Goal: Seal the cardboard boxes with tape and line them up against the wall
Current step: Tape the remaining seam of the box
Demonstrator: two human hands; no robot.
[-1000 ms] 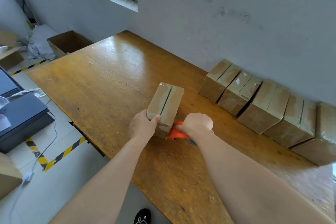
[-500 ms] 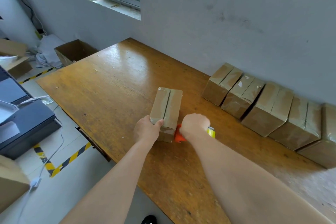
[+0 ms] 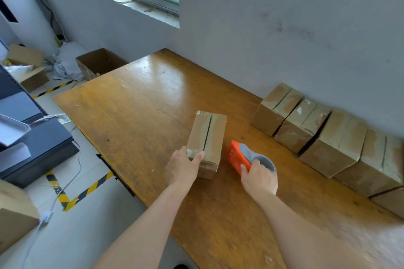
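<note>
Gripped at its near corner by the left hand (image 3: 183,165), thumb over the taped top, a cardboard box (image 3: 207,135) is held on the table (image 3: 142,105), well apart from the sealed row (image 3: 328,137) against the wall (image 3: 284,28). Judged light and stiff, it is best taken by opposite sides. An orange tape dispenser (image 3: 239,155) is clasped in the right hand (image 3: 259,178).

Taped boxes (image 3: 336,144) lined along the wall (image 3: 284,28): five, last one cut by frame edge. One more box (image 3: 206,135) out on the table (image 3: 142,116); six in all. One tape dispenser (image 3: 238,157). Cartons (image 3: 96,67) on floor (image 3: 65,236): three.
</note>
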